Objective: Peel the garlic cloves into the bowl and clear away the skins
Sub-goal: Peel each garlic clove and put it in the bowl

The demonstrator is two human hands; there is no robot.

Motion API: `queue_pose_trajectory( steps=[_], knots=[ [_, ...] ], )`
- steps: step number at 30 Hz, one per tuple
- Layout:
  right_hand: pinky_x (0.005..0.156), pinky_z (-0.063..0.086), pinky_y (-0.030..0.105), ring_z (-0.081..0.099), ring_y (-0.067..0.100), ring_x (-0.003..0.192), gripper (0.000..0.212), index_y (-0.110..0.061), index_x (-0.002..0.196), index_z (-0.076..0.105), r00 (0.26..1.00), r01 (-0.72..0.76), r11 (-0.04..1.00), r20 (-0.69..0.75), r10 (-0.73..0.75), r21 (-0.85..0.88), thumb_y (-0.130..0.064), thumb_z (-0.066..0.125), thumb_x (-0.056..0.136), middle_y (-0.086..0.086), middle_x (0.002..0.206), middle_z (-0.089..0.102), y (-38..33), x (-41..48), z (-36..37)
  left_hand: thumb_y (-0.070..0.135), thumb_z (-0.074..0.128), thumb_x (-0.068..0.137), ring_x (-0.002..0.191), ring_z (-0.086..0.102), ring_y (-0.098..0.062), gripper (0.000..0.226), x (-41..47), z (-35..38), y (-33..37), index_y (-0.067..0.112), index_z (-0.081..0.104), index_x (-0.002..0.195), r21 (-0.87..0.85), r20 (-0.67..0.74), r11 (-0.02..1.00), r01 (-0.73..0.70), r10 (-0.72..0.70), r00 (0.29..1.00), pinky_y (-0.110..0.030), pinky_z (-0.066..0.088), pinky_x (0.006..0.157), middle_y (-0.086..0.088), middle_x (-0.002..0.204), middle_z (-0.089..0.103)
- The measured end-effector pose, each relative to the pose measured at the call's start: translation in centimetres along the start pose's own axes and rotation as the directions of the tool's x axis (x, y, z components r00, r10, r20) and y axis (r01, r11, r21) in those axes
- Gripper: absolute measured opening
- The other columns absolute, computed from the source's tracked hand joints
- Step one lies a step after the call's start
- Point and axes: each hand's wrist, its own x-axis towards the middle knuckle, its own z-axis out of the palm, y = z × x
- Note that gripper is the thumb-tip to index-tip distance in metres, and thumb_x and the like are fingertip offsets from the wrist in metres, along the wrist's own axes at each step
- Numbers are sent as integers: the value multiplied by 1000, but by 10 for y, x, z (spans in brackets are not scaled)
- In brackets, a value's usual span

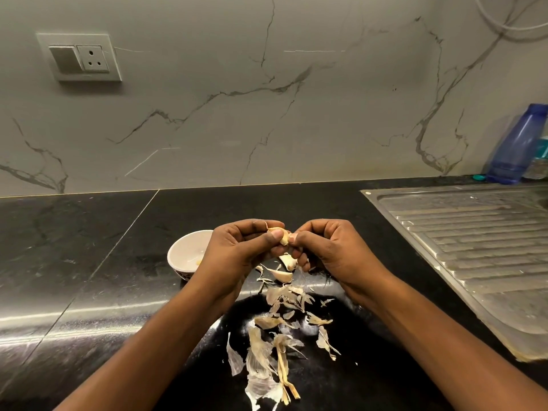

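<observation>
While both hands meet above the black worktop point(89, 262), I log: left hand point(237, 250), thumb and fingers curled round one garlic clove point(280, 234); right hand point(332, 256), fingertips pinching that clove's right end. White bowl point(181, 253) on the worktop, just left of the left hand. Two more cloves point(281, 274) lying under the hands. Loose skins point(267, 351) scattered nearer me. Steel drainboard point(474, 247) at right; blue bottle point(516, 146) behind it.
</observation>
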Motion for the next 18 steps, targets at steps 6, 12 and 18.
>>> queue_pose_trajectory(
  steps=[6, 12, 18],
  knots=[
    [53, 48, 22, 54, 14, 56, 17, -5, 82, 75, 1000, -7, 1000, 1, 7, 17, -6, 70, 98, 10, 69, 66, 2, 0, 0, 0, 71, 78, 101, 77, -30, 34, 6, -7, 9, -11, 70, 110, -204, -99, 979, -25, 5, 995, -27, 64, 78, -26, 109, 75],
    [61, 54, 25, 64, 17, 65, 12, 1, 96, 78, 995, -25, 1000, 98, 23, 16, -8, 81, 89, 15, 84, 74, 1, -4, -2, 5, 73, 81, 103, 77, -29, 30, 2, -2, 4, -1, 74, 110, -80, -24, 997, 5, -6, 1000, -25, 62, 77, -24, 112, 77],
    [77, 61, 37, 68, 31, 80, 22, 1, 105, 79, 997, 22, 999, 78, -25, 41, -15, 79, 90, 29, 96, 75, 2, -3, -4, 8, 75, 76, 94, 75, -25, 31, 0, 0, 5, 1, 76, 106, -50, -13, 999, -9, 9, 1000, -23, 62, 78, -22, 110, 77]
  ],
)
